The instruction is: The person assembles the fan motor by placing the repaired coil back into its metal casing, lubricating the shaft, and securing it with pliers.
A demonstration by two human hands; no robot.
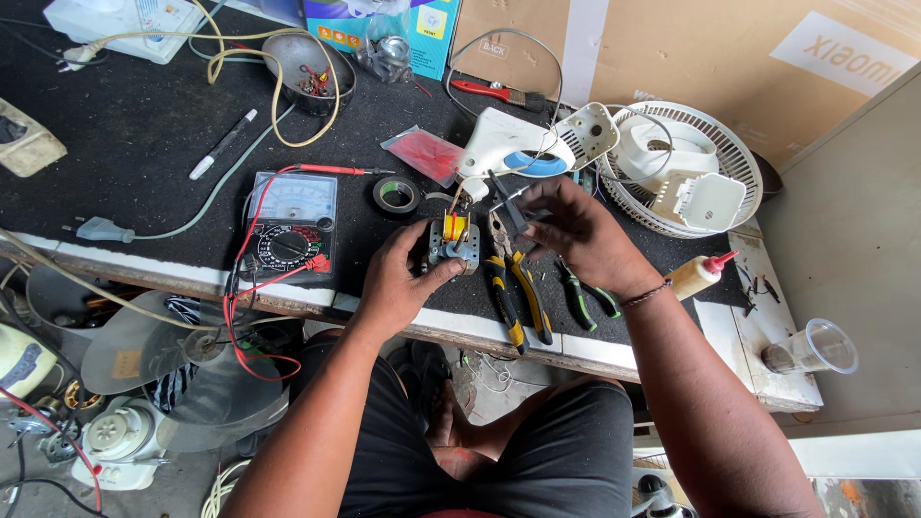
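At nine o'clock on the workbench the multimeter lies with its red leads loose, touching nothing. At centre the left hand is clamped around the small fan motor, its casing off and the yellow winding bare. At one o'clock from it, the right hand pinches a dark slim tool toward the motor. Pliers lie unused just below; the fan grille waits apart at two o'clock, so reassembly remains.
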